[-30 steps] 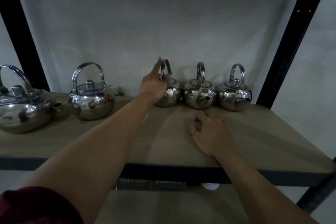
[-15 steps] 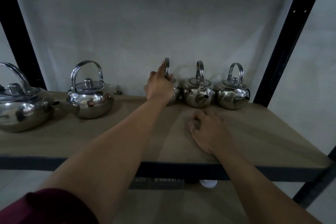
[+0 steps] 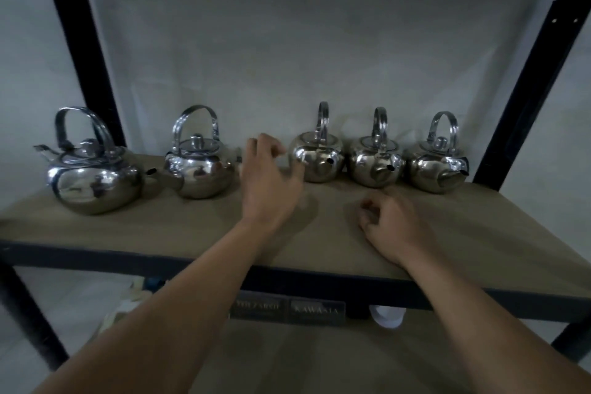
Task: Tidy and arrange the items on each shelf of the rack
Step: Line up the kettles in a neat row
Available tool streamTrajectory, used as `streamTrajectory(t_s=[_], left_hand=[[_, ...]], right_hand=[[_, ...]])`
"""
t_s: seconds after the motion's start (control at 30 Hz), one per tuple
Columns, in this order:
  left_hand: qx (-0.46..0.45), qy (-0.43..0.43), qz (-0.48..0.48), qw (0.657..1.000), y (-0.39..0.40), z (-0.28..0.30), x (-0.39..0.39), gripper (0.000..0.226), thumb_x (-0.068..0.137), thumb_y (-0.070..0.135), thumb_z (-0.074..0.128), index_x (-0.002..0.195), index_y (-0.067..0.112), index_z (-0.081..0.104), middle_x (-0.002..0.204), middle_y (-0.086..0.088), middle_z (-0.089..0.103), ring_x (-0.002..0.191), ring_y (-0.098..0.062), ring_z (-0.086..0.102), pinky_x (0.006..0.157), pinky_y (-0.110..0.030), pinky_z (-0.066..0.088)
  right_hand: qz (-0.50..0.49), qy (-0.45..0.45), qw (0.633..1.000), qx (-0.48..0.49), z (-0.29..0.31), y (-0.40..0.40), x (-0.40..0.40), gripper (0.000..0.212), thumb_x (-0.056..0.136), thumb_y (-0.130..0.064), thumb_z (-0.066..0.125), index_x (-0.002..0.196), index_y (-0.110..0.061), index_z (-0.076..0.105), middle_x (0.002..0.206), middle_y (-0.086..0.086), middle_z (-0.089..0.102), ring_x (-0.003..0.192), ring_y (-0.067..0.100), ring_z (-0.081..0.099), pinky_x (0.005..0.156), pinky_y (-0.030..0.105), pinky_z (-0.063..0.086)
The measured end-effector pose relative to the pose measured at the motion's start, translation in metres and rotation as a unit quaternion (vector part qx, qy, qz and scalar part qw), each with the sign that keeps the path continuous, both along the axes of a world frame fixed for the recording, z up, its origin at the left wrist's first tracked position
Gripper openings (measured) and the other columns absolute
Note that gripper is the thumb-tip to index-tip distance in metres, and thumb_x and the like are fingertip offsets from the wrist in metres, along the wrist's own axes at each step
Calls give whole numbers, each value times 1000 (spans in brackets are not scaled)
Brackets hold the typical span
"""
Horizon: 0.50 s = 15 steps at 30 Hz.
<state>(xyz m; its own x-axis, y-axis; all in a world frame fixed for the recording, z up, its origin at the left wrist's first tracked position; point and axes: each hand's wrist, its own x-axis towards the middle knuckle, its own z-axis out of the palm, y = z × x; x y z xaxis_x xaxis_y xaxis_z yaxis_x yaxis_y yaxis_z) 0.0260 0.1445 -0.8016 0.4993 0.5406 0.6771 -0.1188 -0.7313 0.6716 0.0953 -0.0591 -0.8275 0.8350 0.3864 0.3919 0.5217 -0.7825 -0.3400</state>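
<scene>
Several shiny steel kettles stand in a row along the back of a brown shelf (image 3: 192,227). From the left: a large kettle (image 3: 92,176), a medium kettle (image 3: 200,166), then three small ones, the third kettle (image 3: 316,157), the fourth kettle (image 3: 374,163) and the fifth kettle (image 3: 436,166). My left hand (image 3: 268,182) hovers between the medium kettle and the third kettle, fingers spread, holding nothing. My right hand (image 3: 393,224) rests on the shelf in front of the fourth kettle, fingers loosely curled, empty.
Black rack posts (image 3: 527,83) frame the shelf on both sides, with a grey wall behind. On the shelf's front edge hang label plates (image 3: 287,310). Below it lie a white round object (image 3: 387,318) and some pale items (image 3: 128,304) on a lower shelf.
My left hand has let go of the third kettle's handle and drawn back to the left. The view has shifted, showing more of the left side. The right hand stays on the shelf.
</scene>
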Motion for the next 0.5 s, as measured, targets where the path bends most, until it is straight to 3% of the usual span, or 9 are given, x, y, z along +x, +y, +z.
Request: streamTrajectory(t_s=[0.07,0.13,0.2,0.3,0.33,0.4,0.43,0.5], left_hand=[[2,25,72,997,14,-8,-36,30,74,20,70,91,20,45,100,1,48,92,-21,47,87,-39,41],[-52,126,159,978,32,-12,-66,33,73,27,71,95,19,48,108,-3,51,105,-29,49,95,-43,38],[-117,194,175,958,52,-19,-95,36,72,33,67,99,16,50,114,-8,53,113,-34,48,100,-46,38],[-163,106,178,965,80,-26,-132,42,69,31,64,103,11,51,114,-12,52,111,-35,46,101,-49,40],[-183,97,200,958,90,-27,-142,53,73,28,67,118,7,49,128,-17,47,123,-37,40,110,-50,35],[-226,116,215,943,112,-26,-159,92,82,29,72,151,0,18,159,-21,14,149,-32,9,125,-42,7],[-235,126,213,940,124,-26,-164,106,83,32,74,156,3,4,164,-19,-2,152,-29,-6,124,-36,-4],[-240,128,204,940,144,-21,-167,119,80,37,80,158,14,-7,164,-18,-10,153,-30,-14,123,-36,-4]], right_hand=[[33,-22,998,55,1,19,-12,20,87,-27,68,104,-19,74,110,6,63,102,29,63,87,38,52],[83,2,993,87,3,52,-30,16,87,-29,68,100,-22,75,105,2,69,98,24,66,85,34,53],[128,31,989,70,-2,88,-46,22,89,-35,65,106,-23,74,109,1,70,103,23,66,91,35,52],[134,-1,991,-11,-6,129,-56,29,95,-37,55,117,-23,68,121,5,62,115,28,58,97,39,47],[126,0,992,-12,-6,138,-58,32,96,-35,54,124,-23,65,125,6,58,119,29,56,99,40,46],[129,25,991,21,-5,155,-65,45,96,-33,57,141,-28,52,138,5,50,128,29,51,104,40,45],[145,39,987,49,-4,164,-70,55,94,-35,62,146,-31,44,143,4,47,131,29,49,107,40,44],[178,53,978,92,-2,186,-80,76,87,-46,70,151,-38,31,150,3,42,136,27,45,110,44,43]])
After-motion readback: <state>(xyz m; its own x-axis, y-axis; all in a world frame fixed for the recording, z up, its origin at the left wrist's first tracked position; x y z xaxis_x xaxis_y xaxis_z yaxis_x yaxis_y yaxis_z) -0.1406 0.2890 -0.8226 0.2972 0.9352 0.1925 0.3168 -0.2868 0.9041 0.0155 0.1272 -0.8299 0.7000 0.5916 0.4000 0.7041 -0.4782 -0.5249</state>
